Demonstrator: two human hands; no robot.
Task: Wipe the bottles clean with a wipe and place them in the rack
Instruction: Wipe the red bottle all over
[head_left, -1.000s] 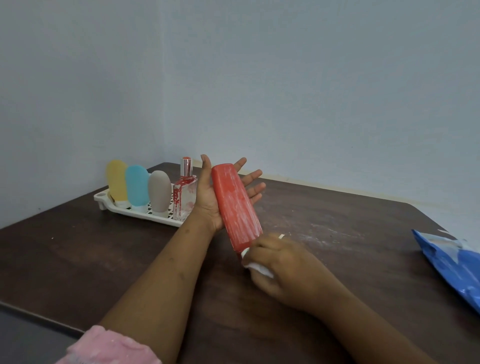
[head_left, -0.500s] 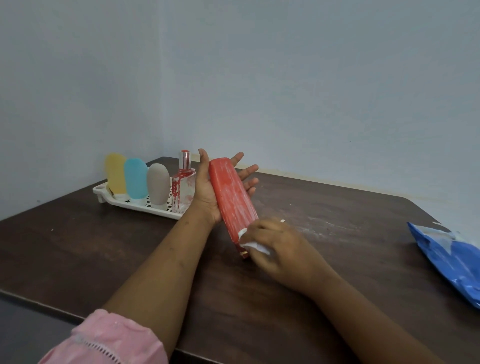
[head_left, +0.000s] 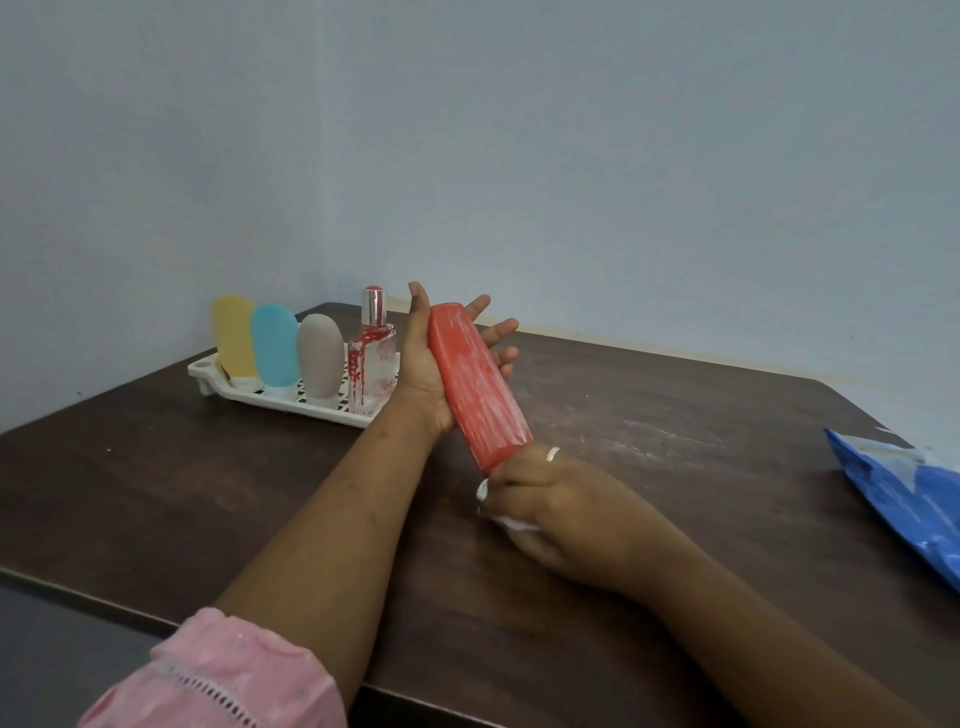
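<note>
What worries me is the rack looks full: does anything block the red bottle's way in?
Nothing lies between the red bottle and the rack. Four bottles fill its visible part; the left hand hides its right end.

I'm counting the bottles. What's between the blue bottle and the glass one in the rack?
The grey bottle stands between them in the white rack, as the head view shows.

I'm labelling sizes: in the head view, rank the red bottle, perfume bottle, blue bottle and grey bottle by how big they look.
1. red bottle, though held nearer the camera.
2. perfume bottle.
3. blue bottle and grey bottle look alike; not ranked.
</note>
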